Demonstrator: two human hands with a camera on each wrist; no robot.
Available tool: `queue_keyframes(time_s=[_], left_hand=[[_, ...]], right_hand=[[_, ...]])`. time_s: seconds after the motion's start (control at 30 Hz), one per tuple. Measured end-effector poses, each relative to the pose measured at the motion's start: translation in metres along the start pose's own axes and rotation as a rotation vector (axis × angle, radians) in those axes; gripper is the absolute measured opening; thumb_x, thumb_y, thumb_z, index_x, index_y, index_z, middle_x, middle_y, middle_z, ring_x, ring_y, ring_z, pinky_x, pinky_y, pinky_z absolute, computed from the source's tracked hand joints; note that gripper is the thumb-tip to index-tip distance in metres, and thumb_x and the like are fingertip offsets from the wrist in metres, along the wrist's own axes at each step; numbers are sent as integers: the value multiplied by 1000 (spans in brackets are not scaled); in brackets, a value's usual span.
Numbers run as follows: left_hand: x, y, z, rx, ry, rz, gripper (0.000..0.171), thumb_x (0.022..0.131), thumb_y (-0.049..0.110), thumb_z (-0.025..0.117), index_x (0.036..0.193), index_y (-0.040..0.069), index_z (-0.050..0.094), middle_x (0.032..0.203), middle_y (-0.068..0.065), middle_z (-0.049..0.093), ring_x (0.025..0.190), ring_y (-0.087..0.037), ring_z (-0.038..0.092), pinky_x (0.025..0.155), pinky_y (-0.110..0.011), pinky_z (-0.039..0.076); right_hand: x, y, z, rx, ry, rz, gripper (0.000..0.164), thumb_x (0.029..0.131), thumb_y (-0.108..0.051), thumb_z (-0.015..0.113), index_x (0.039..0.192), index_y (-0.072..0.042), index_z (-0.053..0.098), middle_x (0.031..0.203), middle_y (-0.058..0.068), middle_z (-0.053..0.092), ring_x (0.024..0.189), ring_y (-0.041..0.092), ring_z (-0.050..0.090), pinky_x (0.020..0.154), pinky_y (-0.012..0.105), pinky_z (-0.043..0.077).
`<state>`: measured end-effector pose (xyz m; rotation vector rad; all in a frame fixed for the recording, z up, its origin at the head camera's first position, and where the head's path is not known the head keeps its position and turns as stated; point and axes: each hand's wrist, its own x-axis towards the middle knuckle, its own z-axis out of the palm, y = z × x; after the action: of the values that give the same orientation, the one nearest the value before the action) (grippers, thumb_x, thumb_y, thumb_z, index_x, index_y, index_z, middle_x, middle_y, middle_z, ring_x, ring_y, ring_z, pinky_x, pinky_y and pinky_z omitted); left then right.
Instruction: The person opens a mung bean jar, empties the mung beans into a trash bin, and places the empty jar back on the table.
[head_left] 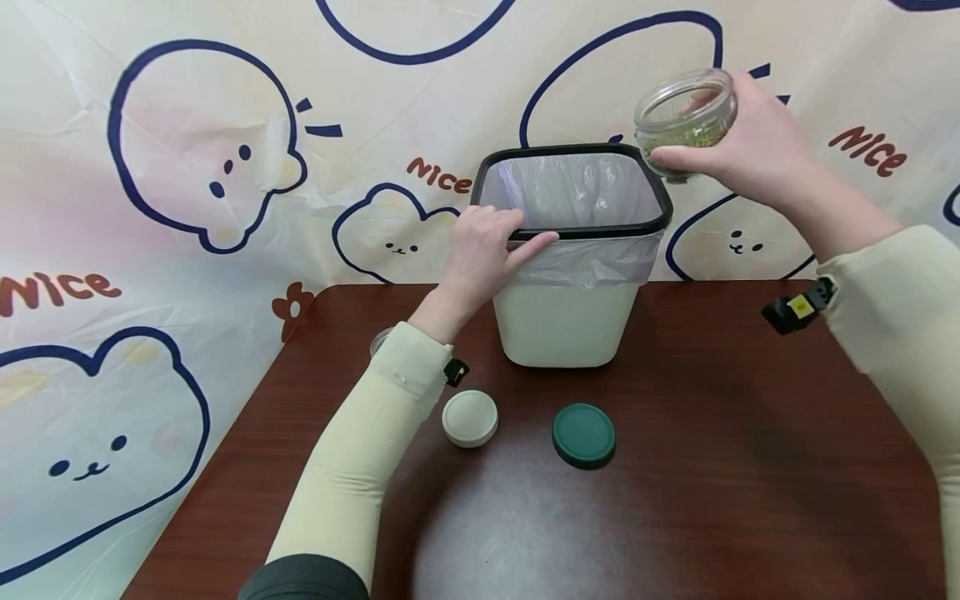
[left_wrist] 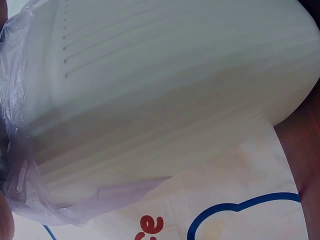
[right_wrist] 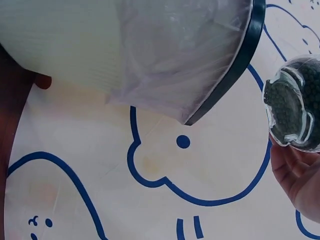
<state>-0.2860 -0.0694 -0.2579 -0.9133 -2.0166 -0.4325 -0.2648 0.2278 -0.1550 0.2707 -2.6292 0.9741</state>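
My left hand (head_left: pixel 483 250) grips the near-left rim of a pale green trash can (head_left: pixel 566 325), fingers over the black rim and thumb along its front. A translucent plastic bag (head_left: pixel 600 187) lines the can and folds down over the outside. My right hand (head_left: pixel 761 146) holds a clear glass jar (head_left: pixel 686 108) up beside the can's far-right corner. The jar is lidless, slightly tilted, with small green grains (right_wrist: pixel 285 105) low inside it. In the left wrist view the can's wall (left_wrist: pixel 165 75) fills most of the frame; the left hand shows only at the edge.
On the brown table (head_left: pixel 712 467) a white lid (head_left: pixel 470 418) and a green lid (head_left: pixel 583 435) lie in front of the can. A clear round thing (head_left: pixel 380 340) is partly hidden behind the left sleeve. A printed bear cloth (head_left: pixel 217 150) hangs behind.
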Motion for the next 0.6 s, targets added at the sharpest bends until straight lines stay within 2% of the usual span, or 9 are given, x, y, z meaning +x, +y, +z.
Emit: queue_keyframes(time_s=[0.13, 0.33, 0.47, 0.6], left_hand=[[1, 1, -1, 5, -6, -8, 51, 88, 43, 70, 60, 9, 44, 52, -1, 39, 51, -19, 38, 58, -34, 34], [0, 2, -2, 1, 5, -13, 51, 88, 42, 70, 60, 9, 44, 52, -1, 40, 51, -19, 39, 59, -35, 35], [1, 2, -2, 4, 10, -17, 51, 88, 43, 70, 59, 9, 44, 52, -1, 40, 51, -19, 39, 58, -35, 35], [0, 2, -3, 6, 7, -18, 51, 88, 43, 69, 60, 9, 44, 52, -1, 40, 51, -19, 39, 58, -34, 35]], right_hand=[[14, -8, 1, 4, -20, 5, 93, 84, -44, 71, 152, -5, 20, 150, 21, 33, 134, 43, 33, 103, 63, 30], [34, -20, -1, -29, -39, -72, 94, 84, -42, 70, 153, -5, 17, 150, 22, 32, 136, 43, 31, 106, 61, 27], [45, -30, -4, -57, -55, -89, 95, 85, -42, 70, 153, -4, 16, 151, 22, 29, 137, 42, 29, 108, 59, 25], [54, -40, -6, -58, -57, -97, 90, 85, -41, 69, 152, -5, 21, 151, 21, 30, 137, 41, 29, 110, 54, 24]])
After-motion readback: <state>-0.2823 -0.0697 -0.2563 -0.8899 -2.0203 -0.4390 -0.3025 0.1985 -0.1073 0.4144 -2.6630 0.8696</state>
